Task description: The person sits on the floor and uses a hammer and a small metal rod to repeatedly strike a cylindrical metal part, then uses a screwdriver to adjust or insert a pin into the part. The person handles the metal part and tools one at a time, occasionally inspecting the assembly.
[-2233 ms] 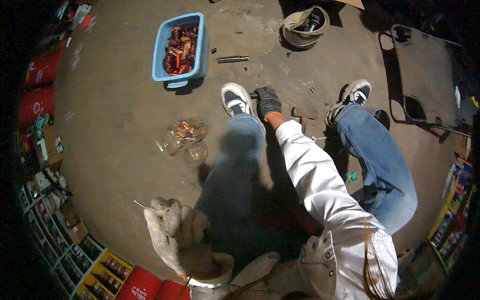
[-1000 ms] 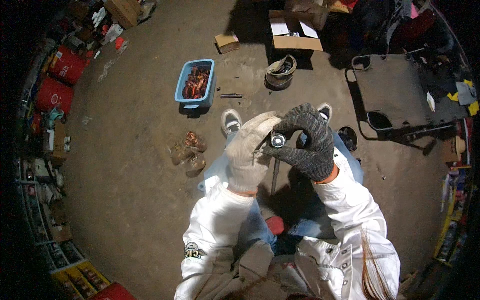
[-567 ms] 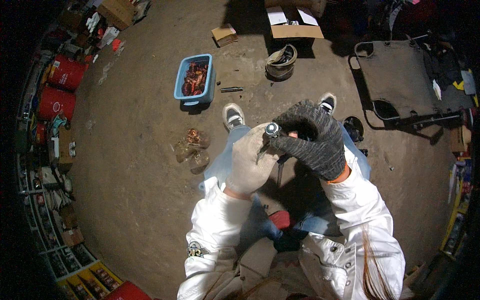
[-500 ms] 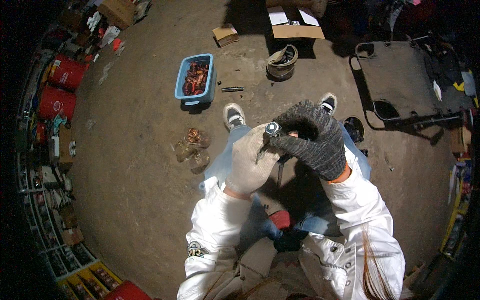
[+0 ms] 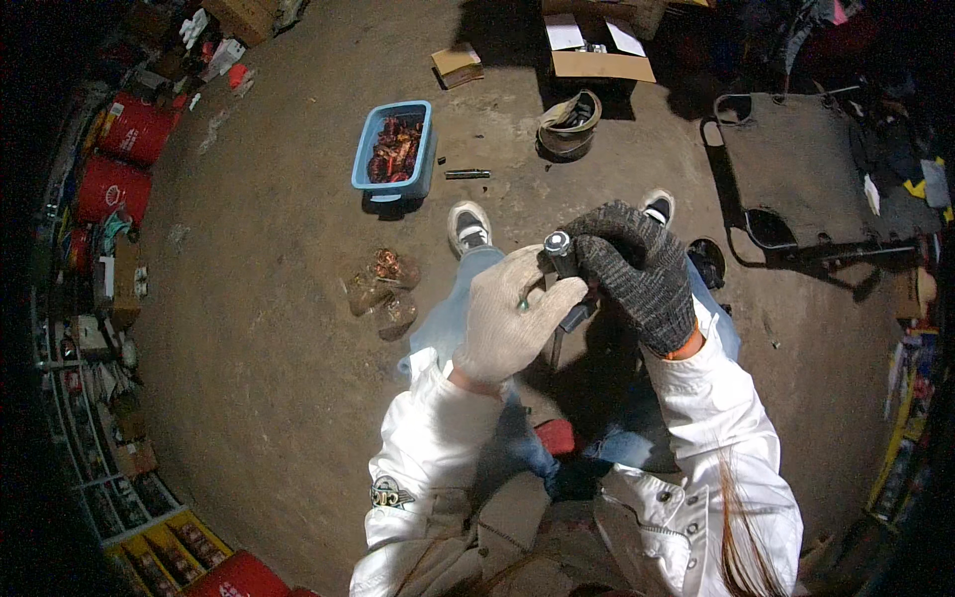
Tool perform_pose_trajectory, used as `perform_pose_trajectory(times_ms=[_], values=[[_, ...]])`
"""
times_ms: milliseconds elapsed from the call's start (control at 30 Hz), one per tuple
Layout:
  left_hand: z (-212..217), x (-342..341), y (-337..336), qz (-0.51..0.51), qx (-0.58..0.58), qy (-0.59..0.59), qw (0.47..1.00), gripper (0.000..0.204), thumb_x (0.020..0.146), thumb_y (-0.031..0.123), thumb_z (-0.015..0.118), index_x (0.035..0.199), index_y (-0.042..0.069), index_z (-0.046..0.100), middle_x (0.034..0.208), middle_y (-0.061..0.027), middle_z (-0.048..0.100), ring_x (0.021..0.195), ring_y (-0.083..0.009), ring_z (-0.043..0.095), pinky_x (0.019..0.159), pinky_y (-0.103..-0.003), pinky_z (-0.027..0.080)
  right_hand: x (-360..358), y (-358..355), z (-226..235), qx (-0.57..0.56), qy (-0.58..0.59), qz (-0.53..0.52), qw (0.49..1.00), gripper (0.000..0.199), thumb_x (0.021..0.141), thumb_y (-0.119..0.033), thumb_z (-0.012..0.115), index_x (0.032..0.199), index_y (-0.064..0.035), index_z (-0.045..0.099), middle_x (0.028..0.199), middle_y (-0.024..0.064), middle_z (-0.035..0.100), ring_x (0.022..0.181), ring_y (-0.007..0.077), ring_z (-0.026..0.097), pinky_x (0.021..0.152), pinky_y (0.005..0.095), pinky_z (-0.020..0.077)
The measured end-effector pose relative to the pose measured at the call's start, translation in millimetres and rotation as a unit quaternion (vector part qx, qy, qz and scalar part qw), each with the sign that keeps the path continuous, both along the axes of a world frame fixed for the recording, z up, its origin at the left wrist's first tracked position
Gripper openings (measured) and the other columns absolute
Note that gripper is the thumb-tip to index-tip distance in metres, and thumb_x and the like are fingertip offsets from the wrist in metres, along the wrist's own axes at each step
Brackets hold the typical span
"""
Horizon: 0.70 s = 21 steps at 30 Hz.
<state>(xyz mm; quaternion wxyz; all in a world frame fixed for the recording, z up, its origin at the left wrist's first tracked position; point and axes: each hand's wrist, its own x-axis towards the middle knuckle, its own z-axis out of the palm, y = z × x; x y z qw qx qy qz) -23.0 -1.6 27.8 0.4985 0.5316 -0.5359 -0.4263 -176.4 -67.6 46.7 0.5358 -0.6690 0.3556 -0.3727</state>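
Both hands meet in front of me over my legs. My left hand [image 5: 512, 323], in a pale work glove, and my right hand [image 5: 637, 274], in a dark knitted glove, both grip a dark metal tool [image 5: 562, 269] with a round silvery end. Its shaft points down between my knees. A small green bit shows at my left fingers. On the concrete floor to the left lie clear bags of rusty small parts [image 5: 383, 289]. Farther off stands a blue plastic bin [image 5: 395, 149] filled with reddish metal pieces.
A short dark rod [image 5: 468, 174] lies next to the bin. A round bowl-like object [image 5: 570, 124] and an open cardboard box [image 5: 597, 55] sit beyond. A grey flat cart [image 5: 806, 174] is at right. Red canisters [image 5: 124, 149] and shelves of boxes line the left edge.
2.2 s ago my right hand reached down to the floor by my shoes. Since then both hands came up together on the tool, and they have shifted little in the last second.
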Motion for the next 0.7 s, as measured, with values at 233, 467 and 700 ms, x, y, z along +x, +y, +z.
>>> perform_pose_trajectory(times_ms=[233, 467, 700], values=[[12.0, -1.8, 0.0, -0.012, 0.110, 0.109, 0.988, 0.020, 0.086, 0.012, 0.063, 0.100, -0.003, 0.066, 0.089, -0.0056, 0.068, 0.080, -0.0080, 0.060, 0.070, -0.022, 0.048, -0.6, -3.3, 6.4, 0.028, 0.097, -0.017, 0.995, 0.019, 0.090, -0.012, 0.058, 0.104, -0.0009, 0.066, 0.088, 0.0094, 0.065, 0.069, 0.0117, 0.060, 0.063, 0.0274, 0.0503], [-2.9, -0.6, -6.8, 0.125, 0.119, 0.256, 0.951, 0.026, 0.092, 0.021, 0.054, 0.103, -0.001, 0.062, 0.085, -0.0032, 0.062, 0.065, -0.0043, 0.050, 0.054, -0.018, 0.039, 6.5, 8.0, -5.7, -0.005, 0.095, -0.173, 0.980, 0.011, 0.086, -0.015, 0.065, 0.086, -0.0034, 0.065, 0.078, 0.0065, 0.063, 0.068, 0.0102, 0.057, 0.059, 0.0273, 0.0459], [-21.6, 6.9, -16.0, 0.284, 0.066, 0.469, 0.834, 0.020, 0.094, 0.025, 0.058, 0.098, 0.005, 0.061, 0.063, 0.0021, 0.049, 0.048, -0.0042, 0.043, 0.044, -0.020, 0.036, 34.3, 32.4, -41.6, -0.055, 0.115, 0.046, 0.991, 0.031, 0.084, -0.022, 0.068, 0.103, 0.0004, 0.060, 0.086, 0.0150, 0.063, 0.081, 0.0270, 0.062, 0.074, 0.0367, 0.0498]])
